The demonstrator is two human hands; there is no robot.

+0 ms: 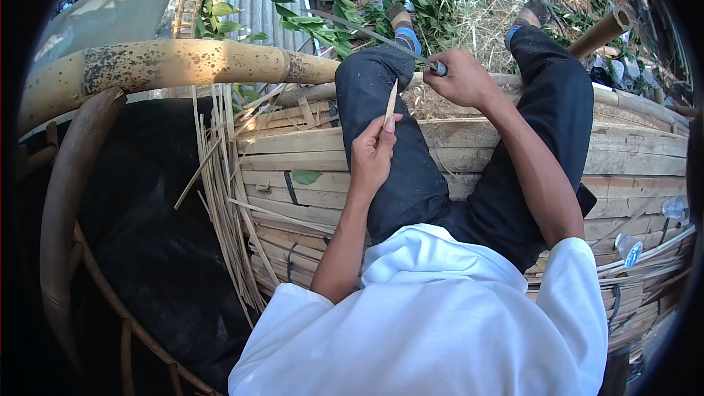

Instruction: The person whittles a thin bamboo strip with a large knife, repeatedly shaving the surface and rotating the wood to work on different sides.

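My left hand [372, 152] is closed round the lower part of a short, pale bamboo strip [391, 106]. The strip stands nearly upright over my left thigh, and its upper end tapers to a point. In my right hand [463, 81], over the gap between my knees, is the grey handle of a long-bladed knife [374, 34]. Its thin blade runs up and left from the fist, past my left knee, and is seen nearly edge-on. The strip's tip is just below the blade, and I see a small gap between them.
I sit on a bench of split bamboo slats [293, 143]. Thin bamboo strips [220, 198] lie bundled at the left, below a thick bamboo pole [191, 62]. Plastic cups [628, 249] rest at the right. Leafy branches [418, 0] and dry straw cover the ground ahead.
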